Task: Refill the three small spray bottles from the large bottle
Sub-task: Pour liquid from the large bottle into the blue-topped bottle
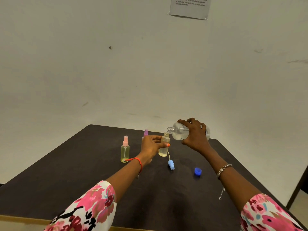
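your left hand (150, 145) is wrapped round the open small bottle (164, 147) and holds it straight up, so it will not tip when the liquid comes. your right hand (195, 135) grips the large bottle (179, 131) round its middle. that bottle is tipped on its side with its open neck just above the small bottle's mouth, so the pour can drop right in. closest to you, a thin little chain (221, 194) lies on the table (100, 164) by your right arm, out of the way. next is the dark blue cap (197, 171); i think it is the big bottle's lid, put down so the neck is open. a bit farther, the light blue spray top (171, 165) lies on its side just beside the small bottle, its thin tube pointing that way. it likely waits there to go back on. the small bottle has some yellowish liquid low down, and i cannot tell if more is running in right now. left of it stands the pink-topped bottle (125, 150), top on, apart from the pour. behind your left hand the purple-topped bottle (146, 132) peeks out, mostly hidden. far back, a paper (190, 7) is stuck on the wall, its words too small to read.
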### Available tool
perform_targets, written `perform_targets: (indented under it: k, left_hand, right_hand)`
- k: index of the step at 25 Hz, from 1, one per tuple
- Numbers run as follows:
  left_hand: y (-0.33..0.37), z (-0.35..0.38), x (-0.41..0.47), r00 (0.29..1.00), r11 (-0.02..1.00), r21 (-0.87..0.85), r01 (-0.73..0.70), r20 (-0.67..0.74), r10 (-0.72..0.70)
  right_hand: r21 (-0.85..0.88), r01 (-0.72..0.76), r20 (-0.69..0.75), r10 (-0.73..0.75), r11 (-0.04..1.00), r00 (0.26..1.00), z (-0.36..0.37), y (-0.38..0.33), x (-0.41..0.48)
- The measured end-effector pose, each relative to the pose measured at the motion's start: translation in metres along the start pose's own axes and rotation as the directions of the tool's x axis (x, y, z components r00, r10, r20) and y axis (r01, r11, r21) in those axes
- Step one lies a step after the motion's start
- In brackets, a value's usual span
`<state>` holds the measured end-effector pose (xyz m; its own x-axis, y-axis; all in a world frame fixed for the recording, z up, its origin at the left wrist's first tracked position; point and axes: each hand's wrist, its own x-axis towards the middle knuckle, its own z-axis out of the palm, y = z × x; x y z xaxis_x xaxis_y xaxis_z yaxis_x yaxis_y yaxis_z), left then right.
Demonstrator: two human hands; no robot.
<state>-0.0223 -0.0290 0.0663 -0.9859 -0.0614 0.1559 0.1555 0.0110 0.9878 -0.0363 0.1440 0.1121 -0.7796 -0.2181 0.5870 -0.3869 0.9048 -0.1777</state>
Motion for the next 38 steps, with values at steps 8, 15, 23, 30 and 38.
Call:
perform_targets:
  k: [8, 15, 23, 30, 38]
  left_hand:
    - [0.001, -0.001, -0.002, 1.0, 1.0, -0.004, -0.002, 0.001, 0.002]
    - [0.001, -0.001, -0.002, 1.0, 1.0, -0.008, 0.003, 0.007, -0.003]
    - [0.002, -0.001, -0.004, 1.0, 1.0, -0.02, 0.004, 0.001, -0.004]
    - [-0.001, -0.001, -0.003, 1.0, 1.0, -0.012, 0.017, -0.006, -0.018]
    - [-0.006, 0.003, 0.002, 0.999, 0.999, -0.036, 0.035, 0.008, -0.035]
  right_hand:
    - [-0.007, 0.006, -0.001, -0.006, 1.0, 1.0, 0.0, -0.001, 0.001]
    - [-0.026, 0.011, -0.001, -0.011, 1.0, 1.0, 0.001, 0.001, 0.002]
    - [-0.015, 0.013, -0.01, -0.013, 1.0, 1.0, 0.001, 0.0, 0.002]
    - [-0.015, 0.007, 0.004, -0.007, 1.0, 1.0, 0.002, 0.001, 0.001]
    - [0.212, -0.114, 0.016, 0.113, 0.97, 0.993, 0.014, 0.001, 0.004]
